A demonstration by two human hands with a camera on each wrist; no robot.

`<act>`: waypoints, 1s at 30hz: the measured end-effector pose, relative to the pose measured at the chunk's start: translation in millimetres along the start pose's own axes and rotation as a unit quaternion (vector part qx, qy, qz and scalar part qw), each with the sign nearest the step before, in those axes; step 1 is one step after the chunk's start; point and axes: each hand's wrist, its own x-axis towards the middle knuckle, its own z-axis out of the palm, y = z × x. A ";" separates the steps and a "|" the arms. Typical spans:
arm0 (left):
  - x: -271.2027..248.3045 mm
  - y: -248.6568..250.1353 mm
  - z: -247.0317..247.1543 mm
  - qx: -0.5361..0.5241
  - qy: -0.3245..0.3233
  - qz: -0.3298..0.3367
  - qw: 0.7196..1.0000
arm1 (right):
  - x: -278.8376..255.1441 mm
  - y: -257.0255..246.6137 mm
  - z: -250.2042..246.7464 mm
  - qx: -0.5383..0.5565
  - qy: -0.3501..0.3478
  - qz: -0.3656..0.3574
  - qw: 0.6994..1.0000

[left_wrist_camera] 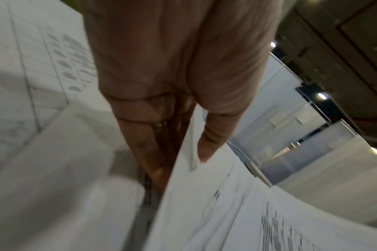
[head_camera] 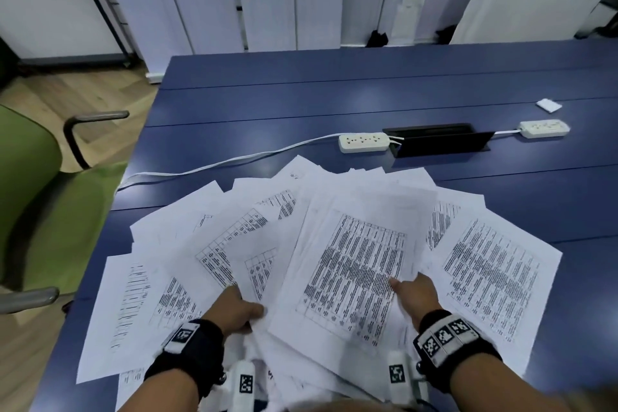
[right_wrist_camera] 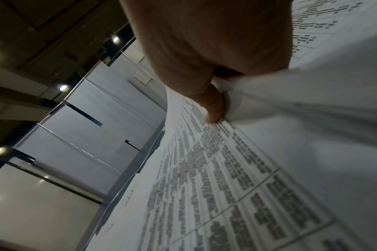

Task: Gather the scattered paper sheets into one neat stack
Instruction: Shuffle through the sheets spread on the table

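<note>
Several printed paper sheets (head_camera: 133, 304) lie fanned out over the near part of the blue table (head_camera: 301, 104). A thicker central bundle (head_camera: 354, 264) with a dense printed table on top lies tilted over them. My left hand (head_camera: 239, 308) grips the bundle's left edge, thumb on top and fingers underneath. In the left wrist view the left hand (left_wrist_camera: 172, 84) pinches the paper edge (left_wrist_camera: 226, 212). My right hand (head_camera: 418, 294) holds the bundle's right edge. The right wrist view shows the right hand (right_wrist_camera: 204, 42) with its thumb pressed on the printed sheet (right_wrist_camera: 226, 169). Another printed sheet (head_camera: 495, 271) lies to the right.
Two white power strips (head_camera: 364, 142) (head_camera: 544, 128) flank a black cable box (head_camera: 438, 140) behind the papers. A white cable (head_camera: 217, 165) runs off the table's left edge. A green chair (head_camera: 33, 194) stands at the left. A small white item (head_camera: 548, 104) lies far right.
</note>
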 end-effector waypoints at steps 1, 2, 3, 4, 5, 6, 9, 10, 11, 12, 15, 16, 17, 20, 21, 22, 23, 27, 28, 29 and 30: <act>4.7 0.1 -2.9 -0.016 0.019 0.010 1.000 | 0.0 -2.2 0.3 -0.015 0.004 -0.007 1.000; 10.2 0.7 -3.7 -0.046 0.037 0.020 0.998 | 1.9 -2.2 1.0 -0.020 0.003 -0.009 1.000; 16.4 -0.5 -2.9 -0.069 0.051 0.030 0.996 | 1.3 -4.3 2.0 -0.023 0.002 -0.012 1.000; 21.6 -1.3 -0.5 -0.076 0.058 0.034 0.995 | -1.2 -7.0 4.0 -0.022 -0.003 -0.020 1.000; 25.6 -1.6 3.4 -0.071 0.064 0.035 0.995 | -3.9 -9.5 6.6 -0.020 -0.006 -0.033 0.999; 29.0 -2.7 6.4 -0.060 0.070 0.031 0.995 | -5.9 -9.7 10.0 -0.019 -0.011 -0.051 0.998; 32.0 0.7 12.9 -0.049 0.051 0.013 0.997 | -8.8 -11.8 18.9 -0.027 -0.046 -0.068 0.996; 33.4 1.9 12.5 -0.051 0.034 0.004 0.998 | -7.2 -12.0 19.8 -0.024 -0.066 -0.061 0.996; 33.5 3.7 11.1 -0.053 0.020 -0.009 0.998 | -6.4 -13.1 19.5 -0.022 -0.088 -0.050 0.995; 33.5 6.7 8.6 -0.050 0.007 -0.021 0.999 | -5.6 -14.3 18.0 -0.015 -0.110 -0.038 0.993; 33.7 19.6 1.5 -0.068 0.021 -0.013 0.997 | -0.6 -16.2 8.2 -0.019 -0.126 -0.025 0.991; 33.0 25.2 1.5 -0.079 0.045 -0.010 0.996 | 2.6 -14.8 4.8 -0.035 -0.126 -0.029 0.991; 33.2 30.9 2.3 -0.087 0.069 -0.002 0.994 | 6.3 -13.1 2.3 -0.055 -0.129 -0.036 0.989; 21.4 49.2 11.8 -0.079 0.058 0.057 0.994 | 6.4 -12.8 0.9 -0.100 -0.168 -0.072 0.978; 17.7 52.1 17.9 -0.064 0.034 0.073 0.995 | 4.6 -12.5 2.8 -0.103 -0.183 -0.081 0.974; 15.0 52.4 25.8 -0.050 0.014 0.085 0.995 | 2.5 -11.0 4.7 -0.099 -0.196 -0.093 0.971; 13.3 51.0 32.8 -0.045 0.003 0.088 0.995 | -0.2 -9.6 7.2 -0.094 -0.208 -0.101 0.968; 5.7 55.3 48.6 -0.073 0.007 0.083 0.994 | -5.4 -2.8 5.5 -0.046 -0.225 -0.119 0.966; 0.9 61.6 46.9 -0.087 0.007 0.088 0.992 | -5.8 -4.2 0.9 -0.009 -0.217 -0.116 0.969; -3.5 67.5 43.5 -0.104 0.002 0.098 0.990 | -6.1 -6.2 -4.3 0.028 -0.211 -0.108 0.971; -10.0 74.4 39.5 -0.120 -0.003 0.117 0.986 | -7.4 -11.1 -9.2 0.058 -0.212 -0.101 0.970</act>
